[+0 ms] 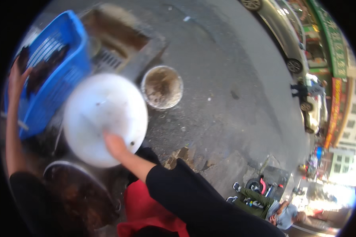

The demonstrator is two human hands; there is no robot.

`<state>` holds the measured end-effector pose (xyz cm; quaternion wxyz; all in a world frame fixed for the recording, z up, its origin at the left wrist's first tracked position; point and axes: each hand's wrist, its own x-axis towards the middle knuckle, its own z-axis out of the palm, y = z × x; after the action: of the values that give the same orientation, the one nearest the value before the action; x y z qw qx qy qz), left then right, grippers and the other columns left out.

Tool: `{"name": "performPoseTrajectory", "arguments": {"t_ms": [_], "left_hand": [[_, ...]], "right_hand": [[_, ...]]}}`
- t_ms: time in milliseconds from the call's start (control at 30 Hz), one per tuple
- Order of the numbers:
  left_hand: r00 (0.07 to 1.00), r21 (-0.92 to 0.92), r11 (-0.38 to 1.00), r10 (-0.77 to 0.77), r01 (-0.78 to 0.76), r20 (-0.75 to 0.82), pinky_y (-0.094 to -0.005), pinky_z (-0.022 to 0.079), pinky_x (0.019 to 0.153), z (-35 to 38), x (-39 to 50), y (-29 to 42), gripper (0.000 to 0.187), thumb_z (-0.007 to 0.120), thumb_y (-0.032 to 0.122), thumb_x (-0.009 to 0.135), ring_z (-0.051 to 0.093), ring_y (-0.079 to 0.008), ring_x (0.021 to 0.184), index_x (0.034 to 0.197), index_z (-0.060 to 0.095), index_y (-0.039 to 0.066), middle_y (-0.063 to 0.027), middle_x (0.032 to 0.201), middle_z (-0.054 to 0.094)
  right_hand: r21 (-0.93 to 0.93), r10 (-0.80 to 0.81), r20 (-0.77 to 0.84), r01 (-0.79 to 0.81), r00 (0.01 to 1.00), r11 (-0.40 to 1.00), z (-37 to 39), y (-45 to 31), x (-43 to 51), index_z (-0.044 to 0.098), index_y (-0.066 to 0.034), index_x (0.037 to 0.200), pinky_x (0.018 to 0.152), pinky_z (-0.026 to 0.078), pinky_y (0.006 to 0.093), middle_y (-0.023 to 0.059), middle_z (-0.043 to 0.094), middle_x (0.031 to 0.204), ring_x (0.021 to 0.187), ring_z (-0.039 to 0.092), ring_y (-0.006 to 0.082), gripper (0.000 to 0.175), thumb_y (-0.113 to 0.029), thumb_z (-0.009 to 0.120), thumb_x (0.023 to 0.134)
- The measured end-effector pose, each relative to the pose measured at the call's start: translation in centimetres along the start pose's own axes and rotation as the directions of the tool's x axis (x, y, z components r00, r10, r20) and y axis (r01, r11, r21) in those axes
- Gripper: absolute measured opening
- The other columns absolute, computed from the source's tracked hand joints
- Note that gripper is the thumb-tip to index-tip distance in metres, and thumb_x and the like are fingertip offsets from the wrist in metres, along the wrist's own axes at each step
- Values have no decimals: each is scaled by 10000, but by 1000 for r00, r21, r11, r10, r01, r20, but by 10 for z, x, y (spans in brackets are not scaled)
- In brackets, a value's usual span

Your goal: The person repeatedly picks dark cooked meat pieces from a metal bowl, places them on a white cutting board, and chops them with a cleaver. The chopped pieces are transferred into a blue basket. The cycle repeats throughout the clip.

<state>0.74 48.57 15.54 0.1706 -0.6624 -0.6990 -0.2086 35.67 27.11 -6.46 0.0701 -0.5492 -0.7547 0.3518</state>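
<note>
At the far left edge, my left hand [17,78] is at a blue plastic basket [74,38] with slotted sides. Its fingers are around a dark lump [24,56] at the basket's rim, too blurred to name. More dark lumps [47,68] lie inside. My right hand [115,145] is over a round white board [112,100], which has a few dark specks on it. Motion blur covers the fingers, and a faint streak runs ahead of them. Whether this hand grips something cannot be made out.
Below the board is a wide metal-rimmed basin [80,192] with brownish contents. A stained bucket [162,87] stands on the asphalt, near a drain grate [110,60]. A seated person [284,211] is at lower right. Parked cars [280,32] line the street.
</note>
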Motion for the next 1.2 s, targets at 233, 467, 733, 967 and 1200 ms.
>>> {"name": "performPoseTrajectory", "arguments": {"t_ms": [233, 467, 733, 967, 1200], "left_hand": [[975, -25, 1000, 19, -14, 222, -412, 438, 1010, -61, -190, 47, 314, 679, 138, 866, 522, -332, 1231, 1176, 635, 110, -106, 1341, 566], [774, 122, 849, -520, 514, 361, -389, 453, 964, -190, -377, 32, 213, 645, 72, 855, 573, -317, 1134, 1066, 666, 84, -95, 1214, 627], [299, 480, 473, -869, 739, 395, -424, 483, 940, -236, -552, 34, 318, 676, 220, 853, 607, -354, 1083, 1101, 651, 22, -189, 1124, 646], [-153, 547, 13, -954, 837, 258, -460, 510, 898, -152, -588, 24, 884, 744, 418, 794, 628, -413, 1045, 1410, 283, -16, -278, 1143, 626], [-189, 515, -82, -969, 853, 160, -475, 526, 835, -135, -604, 2, 804, 767, 296, 763, 651, -412, 961, 1345, 302, -7, -261, 1047, 657]], "right_hand": [[14, 44, 84, -45, 995, 999, -32, 5, 4, 575, 4, 1219, 665, 532, 517, 253, 665, 750, 726, 671, 417, 331, -105, 493, 917], [-329, 21, -152, -71, 988, 942, -125, 126, 6, 622, -28, 1116, 677, 511, 515, 249, 682, 845, 778, 664, 437, 290, -239, 555, 929], [-88, 174, -72, -180, 982, 980, -136, 98, -10, 616, 29, 1135, 457, 490, 393, 170, 668, 745, 448, 596, 223, 338, -244, 556, 944], [36, -32, 168, 26, 985, 999, -62, 24, -42, 571, 32, 1192, 393, 442, 368, 134, 615, 614, 400, 547, 197, 335, -205, 564, 954], [-97, -157, 90, 166, 983, 981, -38, 24, -52, 567, 18, 1185, 397, 433, 378, 155, 620, 618, 382, 534, 223, 319, -190, 565, 944]]}}
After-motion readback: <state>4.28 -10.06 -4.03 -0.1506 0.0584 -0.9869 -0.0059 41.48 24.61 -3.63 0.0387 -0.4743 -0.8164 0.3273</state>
